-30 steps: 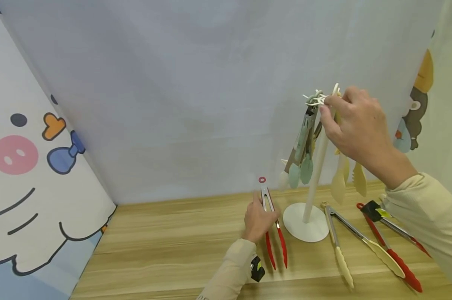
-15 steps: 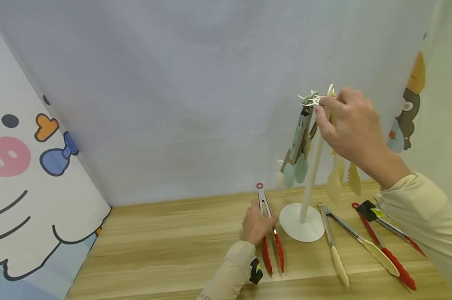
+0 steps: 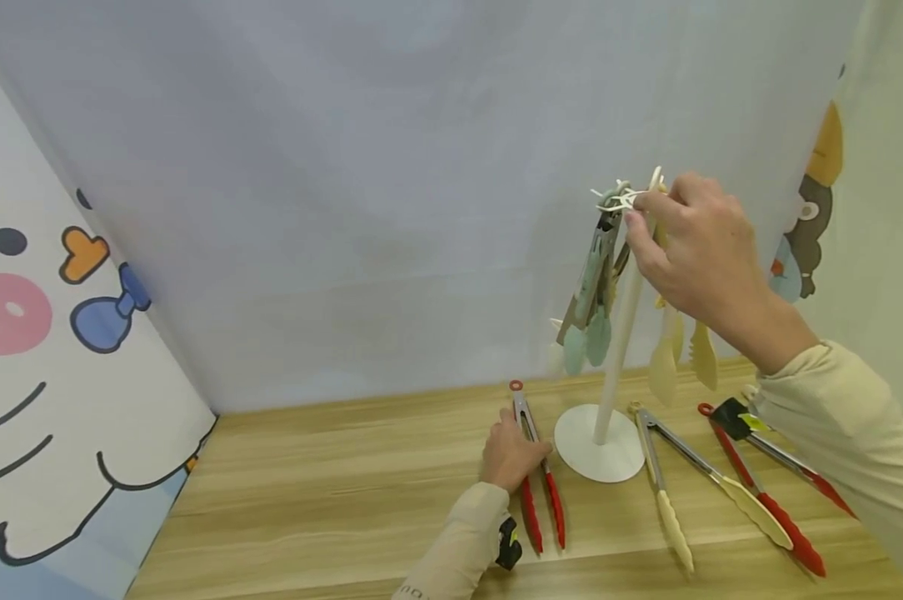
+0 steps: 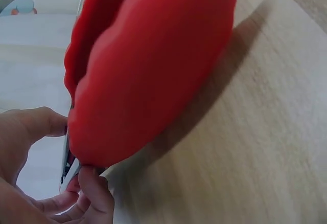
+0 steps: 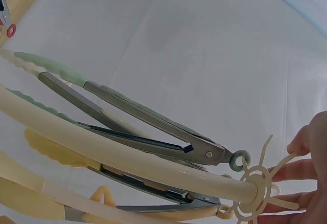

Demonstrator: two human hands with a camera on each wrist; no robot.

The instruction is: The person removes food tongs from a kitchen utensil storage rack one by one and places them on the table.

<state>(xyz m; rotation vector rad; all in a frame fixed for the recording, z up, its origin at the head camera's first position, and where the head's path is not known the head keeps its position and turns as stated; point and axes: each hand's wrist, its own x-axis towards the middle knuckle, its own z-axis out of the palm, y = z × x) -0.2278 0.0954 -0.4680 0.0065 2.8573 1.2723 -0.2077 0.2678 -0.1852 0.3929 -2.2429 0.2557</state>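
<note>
Left grip (image 3: 510,454) grasps red tongs (image 3: 556,510); right grip (image 3: 697,246) pinches white rack hooks (image 5: 283,203), partly hiding them.

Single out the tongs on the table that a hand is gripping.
The red tongs left of the stand: the left hand grips them, while no hand holds the yellow tongs or the other red pair.

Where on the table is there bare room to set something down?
The table is bare from the patterned cloth to the left hand. A smaller patch lies before the stand's base, between the held red tongs and cream tongs. Right of the base is crowded: cream tongs, other red tongs, right sleeve.
</note>
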